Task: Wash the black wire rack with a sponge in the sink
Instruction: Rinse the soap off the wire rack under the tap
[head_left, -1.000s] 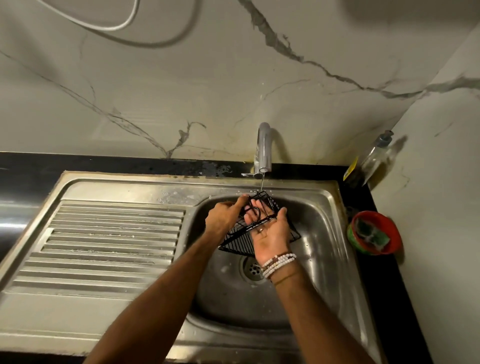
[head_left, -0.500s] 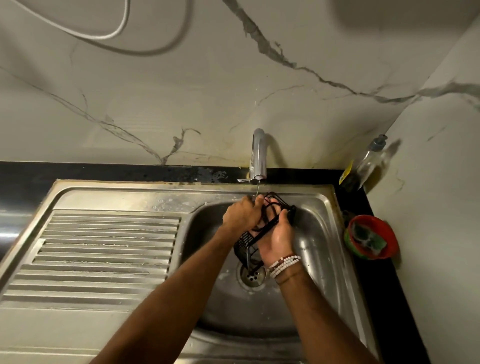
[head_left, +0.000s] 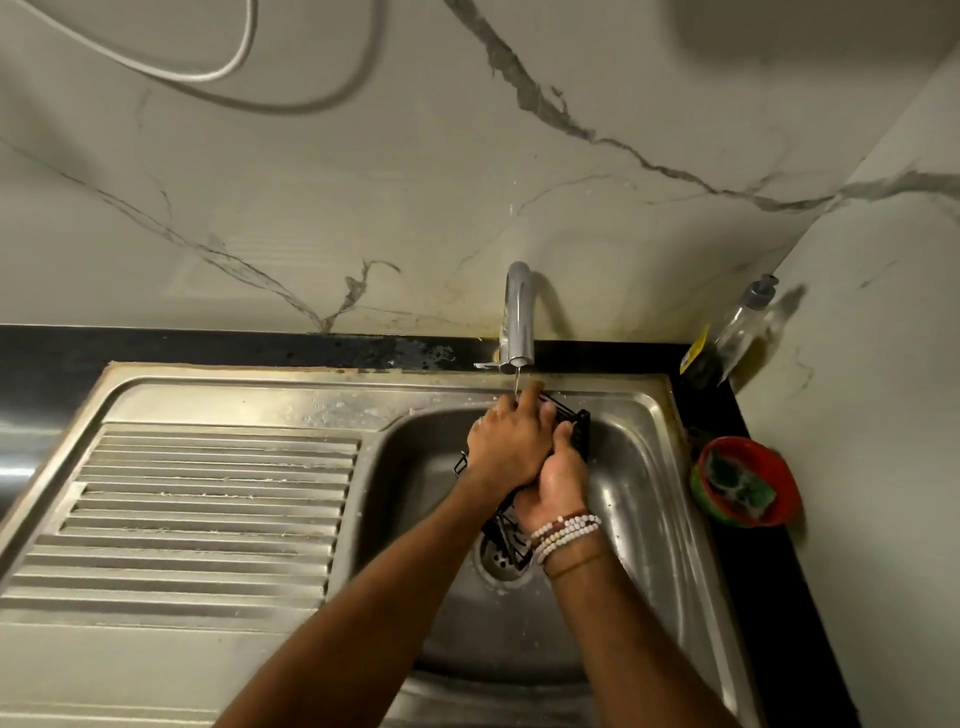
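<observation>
Centre right of frame, over sink basin (head_left: 649, 519): black wire rack (head_left: 579, 428) held tilted under tap (head_left: 517, 317), thin stream falling onto it. Left hand (head_left: 511, 441) laid over rack's upper side, fingers curled round wires, covering most of it. Right hand (head_left: 556, 480) below and right of left, beaded bracelets at wrist, fingers closed on rack edge. Rack ends show upper right of hands and lower down over drain (head_left: 501, 564). Right edge of frame: red bowl (head_left: 779, 499) with green sponge (head_left: 737, 483) on black counter, apart from both hands.

Two hands (head_left: 511, 444) on one black wire rack (head_left: 577, 427) — one tap (head_left: 518, 314), one soap bottle (head_left: 740, 332), one red bowl (head_left: 748, 480) at three o'clock.
</observation>
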